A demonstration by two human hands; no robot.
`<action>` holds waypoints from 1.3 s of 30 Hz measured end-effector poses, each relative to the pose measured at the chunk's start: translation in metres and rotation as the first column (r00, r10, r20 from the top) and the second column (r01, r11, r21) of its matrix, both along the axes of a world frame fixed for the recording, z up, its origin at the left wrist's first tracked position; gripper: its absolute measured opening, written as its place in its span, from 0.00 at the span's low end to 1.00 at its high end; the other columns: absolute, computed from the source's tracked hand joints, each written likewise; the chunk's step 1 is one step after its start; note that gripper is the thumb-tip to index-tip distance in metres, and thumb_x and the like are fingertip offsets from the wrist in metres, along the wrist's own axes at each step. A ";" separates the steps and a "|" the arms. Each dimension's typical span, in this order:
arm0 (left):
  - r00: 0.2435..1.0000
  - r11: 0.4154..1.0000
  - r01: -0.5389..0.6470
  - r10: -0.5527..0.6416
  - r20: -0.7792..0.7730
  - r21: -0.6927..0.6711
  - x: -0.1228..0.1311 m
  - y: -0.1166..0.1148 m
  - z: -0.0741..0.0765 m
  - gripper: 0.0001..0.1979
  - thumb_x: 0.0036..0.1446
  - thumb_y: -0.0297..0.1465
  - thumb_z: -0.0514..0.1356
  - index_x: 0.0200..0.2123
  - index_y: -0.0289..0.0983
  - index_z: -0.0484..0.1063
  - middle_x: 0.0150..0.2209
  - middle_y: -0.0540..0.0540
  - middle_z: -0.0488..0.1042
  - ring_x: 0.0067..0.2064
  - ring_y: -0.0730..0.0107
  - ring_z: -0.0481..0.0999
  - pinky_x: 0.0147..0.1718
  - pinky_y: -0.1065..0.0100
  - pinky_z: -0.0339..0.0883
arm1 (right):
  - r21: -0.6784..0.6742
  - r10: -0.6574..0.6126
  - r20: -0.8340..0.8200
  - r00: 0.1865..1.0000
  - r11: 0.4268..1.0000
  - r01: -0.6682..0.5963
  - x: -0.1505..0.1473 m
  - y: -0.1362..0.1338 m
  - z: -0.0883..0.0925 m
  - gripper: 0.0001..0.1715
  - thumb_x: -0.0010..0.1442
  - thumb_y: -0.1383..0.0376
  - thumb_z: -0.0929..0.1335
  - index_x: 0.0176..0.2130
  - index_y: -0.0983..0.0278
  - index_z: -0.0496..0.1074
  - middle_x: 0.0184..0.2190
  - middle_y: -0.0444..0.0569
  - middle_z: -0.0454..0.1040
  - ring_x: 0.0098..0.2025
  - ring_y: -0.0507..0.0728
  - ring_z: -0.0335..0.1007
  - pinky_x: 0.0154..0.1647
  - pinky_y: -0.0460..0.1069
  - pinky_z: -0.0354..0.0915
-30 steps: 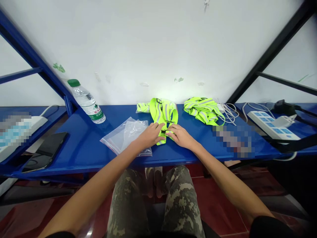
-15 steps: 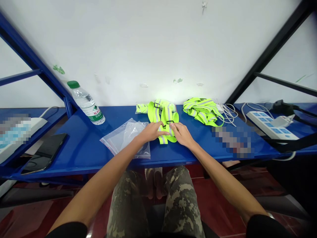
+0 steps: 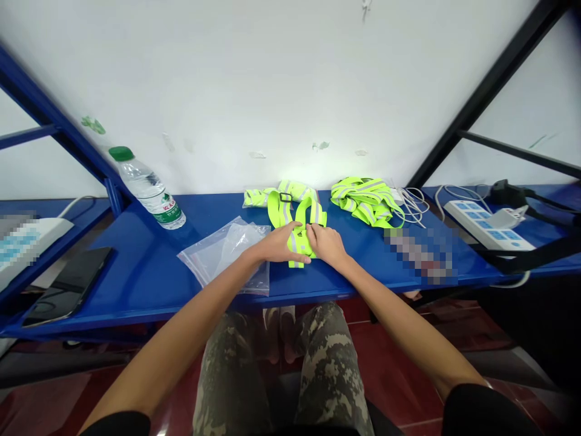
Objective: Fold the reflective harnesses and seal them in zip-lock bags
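Observation:
A neon yellow reflective strap [image 3: 295,243] with a grey stripe lies partly folded near the middle of the table. My left hand [image 3: 278,243] grips its left side, thumb on top and fingers stretched along the near edge. Curled against the right side of the same folds is my right hand [image 3: 325,243], its fingertips hidden. Farther back, loops of the strap rise with a black buckle [image 3: 285,197] showing on the left loop. Behind them sits a rolled yellow reflective bundle [image 3: 256,198], which looks wrapped in clear plastic.
Clear zip bags [image 3: 218,251] lie left of my hands on the blue table [image 3: 149,266]. A water bottle [image 3: 152,191] and a dark phone [image 3: 70,287] are farther left. Rightward are a heap of yellow straps [image 3: 365,200], white cables [image 3: 415,206] and a power strip [image 3: 488,225].
My right hand has slid slightly down and closed more around the strap, covering the near buckle. My left fingers have straightened along the near edge. The view has shifted slightly.

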State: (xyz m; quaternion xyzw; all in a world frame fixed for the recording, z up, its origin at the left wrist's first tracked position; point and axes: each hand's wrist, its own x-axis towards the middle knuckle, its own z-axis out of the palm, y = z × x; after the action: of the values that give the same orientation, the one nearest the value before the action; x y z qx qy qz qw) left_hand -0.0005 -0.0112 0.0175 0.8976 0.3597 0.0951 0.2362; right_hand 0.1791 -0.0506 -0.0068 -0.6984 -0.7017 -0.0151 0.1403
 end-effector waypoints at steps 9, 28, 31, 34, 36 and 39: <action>0.952 0.894 -0.005 0.142 -0.272 0.448 0.008 -0.031 -0.007 0.38 0.62 0.53 0.54 0.64 0.31 0.59 0.56 0.30 0.66 0.56 0.43 0.65 0.51 0.50 0.63 | 0.049 0.096 -0.037 0.995 0.994 -0.094 0.005 0.012 -0.007 0.25 0.71 0.58 0.57 0.37 0.64 0.78 0.38 0.55 0.79 0.41 0.58 0.74 0.40 0.49 0.61; 0.957 0.881 0.123 0.017 -0.289 0.458 0.002 -0.026 -0.009 0.30 0.68 0.48 0.46 0.57 0.27 0.62 0.48 0.29 0.73 0.51 0.49 0.73 0.48 0.58 0.64 | 0.161 0.585 0.066 0.809 0.794 -0.587 0.022 -0.031 -0.013 0.28 0.70 0.61 0.59 0.62 0.74 0.62 0.57 0.65 0.68 0.60 0.67 0.61 0.62 0.62 0.61; 0.963 0.928 0.118 -0.020 -0.268 0.354 -0.003 -0.022 0.002 0.34 0.63 0.50 0.55 0.59 0.27 0.60 0.51 0.29 0.73 0.53 0.48 0.73 0.49 0.59 0.65 | 0.153 0.575 0.062 0.816 0.802 -0.577 0.024 -0.022 -0.015 0.24 0.69 0.65 0.59 0.60 0.73 0.64 0.54 0.64 0.70 0.56 0.67 0.64 0.58 0.63 0.64; 0.951 0.960 0.109 -0.024 -0.310 0.259 -0.002 -0.019 0.010 0.34 0.57 0.41 0.65 0.59 0.28 0.60 0.51 0.31 0.74 0.54 0.47 0.74 0.47 0.60 0.66 | 0.154 0.571 0.020 0.820 0.809 -0.567 0.024 -0.017 -0.016 0.21 0.68 0.66 0.60 0.57 0.71 0.66 0.51 0.63 0.72 0.54 0.66 0.66 0.56 0.62 0.65; 0.948 0.961 0.080 0.008 -0.317 0.265 0.000 -0.018 0.011 0.25 0.59 0.32 0.62 0.57 0.30 0.62 0.49 0.33 0.75 0.52 0.48 0.75 0.45 0.60 0.66 | 0.155 0.573 -0.013 0.819 0.811 -0.565 0.024 -0.015 -0.015 0.20 0.68 0.66 0.60 0.56 0.70 0.67 0.49 0.61 0.73 0.52 0.65 0.67 0.56 0.61 0.65; 0.961 0.951 0.002 0.084 -0.264 0.309 0.004 -0.020 0.005 0.19 0.61 0.26 0.55 0.55 0.31 0.64 0.47 0.34 0.76 0.49 0.51 0.76 0.44 0.59 0.66 | 0.145 0.580 -0.036 0.814 0.809 -0.569 0.024 -0.014 -0.012 0.18 0.68 0.65 0.60 0.54 0.69 0.67 0.48 0.61 0.73 0.52 0.65 0.67 0.57 0.61 0.64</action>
State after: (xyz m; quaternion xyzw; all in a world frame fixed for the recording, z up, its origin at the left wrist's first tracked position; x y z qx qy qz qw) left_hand 0.0039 -0.0311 0.0228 0.9200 0.3887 0.0294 0.0401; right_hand 0.2033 -0.0645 -0.0191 -0.4432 -0.8714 0.0108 0.2102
